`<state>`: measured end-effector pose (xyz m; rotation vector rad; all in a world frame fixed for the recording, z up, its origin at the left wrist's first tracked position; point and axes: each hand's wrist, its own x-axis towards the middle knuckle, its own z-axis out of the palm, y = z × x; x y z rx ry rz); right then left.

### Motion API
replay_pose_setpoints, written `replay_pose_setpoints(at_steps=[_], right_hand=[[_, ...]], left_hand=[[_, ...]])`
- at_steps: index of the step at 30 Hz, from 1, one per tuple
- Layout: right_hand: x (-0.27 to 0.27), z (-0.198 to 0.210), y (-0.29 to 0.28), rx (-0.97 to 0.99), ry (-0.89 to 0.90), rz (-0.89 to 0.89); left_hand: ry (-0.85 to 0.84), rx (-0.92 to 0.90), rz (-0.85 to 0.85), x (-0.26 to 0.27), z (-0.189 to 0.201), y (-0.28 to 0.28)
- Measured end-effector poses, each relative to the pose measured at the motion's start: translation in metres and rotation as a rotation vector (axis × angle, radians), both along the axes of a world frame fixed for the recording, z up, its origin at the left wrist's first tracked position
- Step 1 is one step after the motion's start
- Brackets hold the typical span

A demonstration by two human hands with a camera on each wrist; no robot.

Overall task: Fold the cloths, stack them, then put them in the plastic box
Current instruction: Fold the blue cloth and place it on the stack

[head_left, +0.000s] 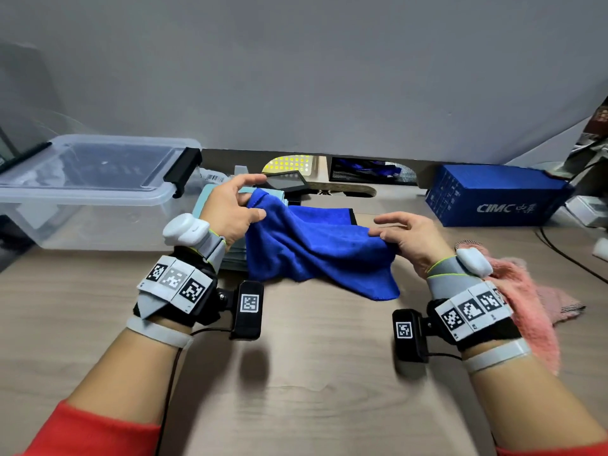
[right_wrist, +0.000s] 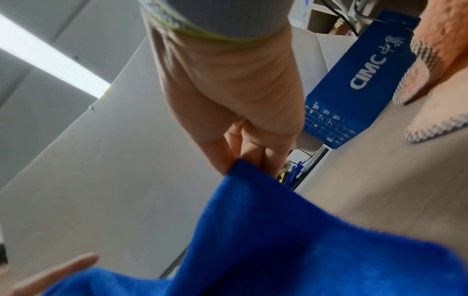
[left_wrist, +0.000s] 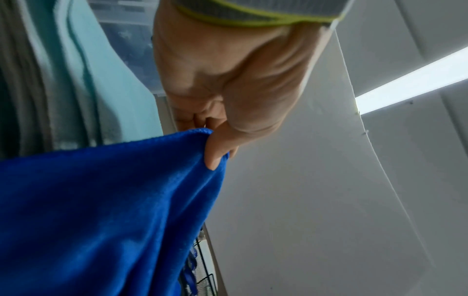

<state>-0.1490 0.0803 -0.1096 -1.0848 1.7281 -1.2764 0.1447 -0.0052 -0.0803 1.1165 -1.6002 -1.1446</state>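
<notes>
A blue cloth hangs between my two hands above the wooden table, its lower edge drooping onto the surface. My left hand pinches its far left corner, thumb on the blue cloth in the left wrist view. My right hand pinches the right corner, where the blue cloth fills the lower picture. Under the left hand lies a stack of folded pale teal and grey cloths. A pink fluffy cloth lies crumpled by my right wrist. The clear plastic box stands at the left with its lid on.
A blue CIMC box stands at the back right. A black mesh tray, a yellow dotted item and a dark flat object sit along the back wall. Cables run at the far right.
</notes>
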Motion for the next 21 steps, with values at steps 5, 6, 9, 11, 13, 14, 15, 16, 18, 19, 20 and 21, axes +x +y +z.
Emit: replay_pose_setpoints(at_steps=[5, 6, 9, 11, 13, 14, 15, 16, 18, 19, 20, 21], right_hand=[[0.0, 0.009, 0.014, 0.027, 0.096, 0.019], [0.0, 0.014, 0.018, 0.012, 0.115, 0.016], [-0.007, 0.024, 0.025, -0.046, 0.245, -0.033], [-0.011, 0.033, 0.03, -0.092, 0.33, -0.058], [-0.013, 0.041, 0.034, -0.143, 0.354, -0.074], [-0.013, 0.043, 0.035, -0.162, 0.357, -0.082], [-0.012, 0.045, 0.036, -0.17, 0.354, -0.087], [-0.011, 0.046, 0.035, -0.173, 0.337, -0.081], [-0.007, 0.049, 0.036, -0.153, 0.286, -0.057], [-0.004, 0.05, 0.037, -0.14, 0.256, -0.045], [-0.003, 0.052, 0.038, -0.131, 0.226, -0.035], [-0.002, 0.054, 0.039, -0.122, 0.204, -0.033]], left_hand=[[-0.063, -0.06, 0.061, 0.013, 0.013, 0.004], [-0.081, -0.075, 0.074, 0.016, 0.019, 0.006], [-0.232, -0.172, 0.154, 0.024, 0.028, 0.002], [-0.349, -0.235, 0.219, 0.031, 0.037, 0.001], [-0.447, -0.271, 0.272, 0.035, 0.042, 0.001], [-0.49, -0.284, 0.292, 0.037, 0.044, 0.003], [-0.518, -0.286, 0.307, 0.038, 0.044, 0.003], [-0.527, -0.279, 0.319, 0.038, 0.043, 0.003], [-0.492, -0.24, 0.343, 0.037, 0.04, 0.004], [-0.449, -0.213, 0.351, 0.037, 0.039, 0.006], [-0.39, -0.176, 0.351, 0.036, 0.038, 0.006], [-0.319, -0.137, 0.346, 0.035, 0.036, 0.006]])
